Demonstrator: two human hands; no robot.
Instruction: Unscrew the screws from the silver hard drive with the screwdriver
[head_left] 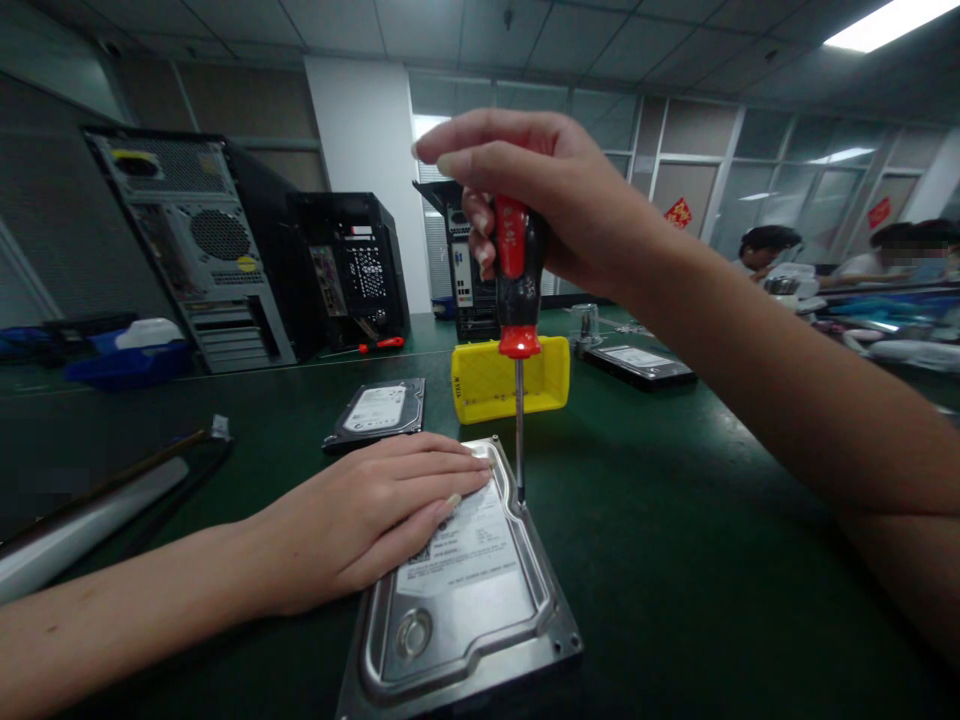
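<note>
A silver hard drive [480, 610] lies on the green table [675, 520] right in front of me. My left hand [375, 515] rests flat on its left side, fingers stretched out over the white label. My right hand [547, 200] is wrapped around the red and black handle of a screwdriver [519, 300], held upright. The screwdriver's tip touches the drive's far right edge.
A yellow tray [487, 385] stands just behind the drive. A second hard drive [379, 410] lies at centre left and a third [637, 362] at right. Three open computer cases [202, 250] line the back. A red screwdriver [381, 344] lies near them. People sit at far right.
</note>
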